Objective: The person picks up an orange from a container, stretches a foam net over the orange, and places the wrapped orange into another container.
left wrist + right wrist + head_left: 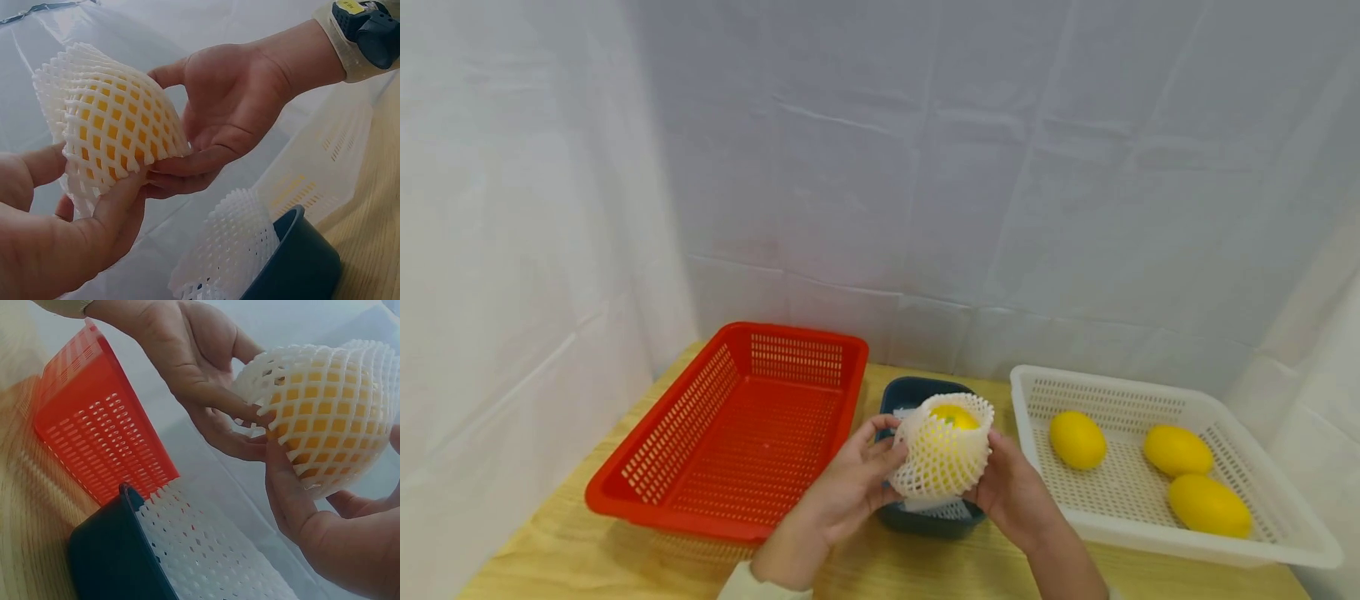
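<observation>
White sheeting [865,167] hangs beyond the hands and off to both sides. Wood-grain surface [955,575] below them. White basket [1127,479], slatted walls, to the right of the right hand; red basket [766,446], same sort, to the left of the left hand. Dark blue bin [917,525] beneath both, partly hidden by them. Left hand [853,471] and right hand [1011,492] half-curled, one each side, gripping a netted fruit between them, held up over the bin. Loose foam netting [219,250] under the hands, inside the bin. Foam net [943,462] wraps the held fruit [955,417]; top gapes, yellow showing. Three yellow fruits [1077,440] right of the hands, in the white basket: one nearer, two farther off, close together.
</observation>
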The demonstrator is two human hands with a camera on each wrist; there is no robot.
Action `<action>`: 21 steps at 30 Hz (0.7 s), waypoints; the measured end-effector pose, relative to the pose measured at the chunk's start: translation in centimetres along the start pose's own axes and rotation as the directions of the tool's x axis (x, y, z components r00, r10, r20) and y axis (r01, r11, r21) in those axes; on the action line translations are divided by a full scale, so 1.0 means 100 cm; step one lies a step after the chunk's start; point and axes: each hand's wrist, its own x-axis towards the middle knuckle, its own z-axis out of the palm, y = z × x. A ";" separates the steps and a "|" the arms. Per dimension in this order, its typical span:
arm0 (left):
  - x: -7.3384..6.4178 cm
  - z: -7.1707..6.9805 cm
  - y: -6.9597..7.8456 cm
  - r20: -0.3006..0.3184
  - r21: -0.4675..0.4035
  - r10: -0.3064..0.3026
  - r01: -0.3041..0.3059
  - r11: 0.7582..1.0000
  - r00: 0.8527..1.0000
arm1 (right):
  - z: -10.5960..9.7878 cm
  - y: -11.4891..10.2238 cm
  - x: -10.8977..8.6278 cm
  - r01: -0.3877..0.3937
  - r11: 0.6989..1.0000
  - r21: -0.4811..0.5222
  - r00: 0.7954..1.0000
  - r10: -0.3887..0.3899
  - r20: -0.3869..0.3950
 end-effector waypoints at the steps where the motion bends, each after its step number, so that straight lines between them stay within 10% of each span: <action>1: 0.000 0.000 0.000 0.000 0.001 0.002 -0.002 1.000 1.000 | -0.001 0.000 0.000 0.006 1.000 0.012 1.000 -0.006 0.021; 21: -0.002 0.001 0.002 -0.003 -0.024 0.006 -0.007 1.000 1.000 | -0.001 -0.001 0.001 -0.009 1.000 -0.006 1.000 0.009 -0.016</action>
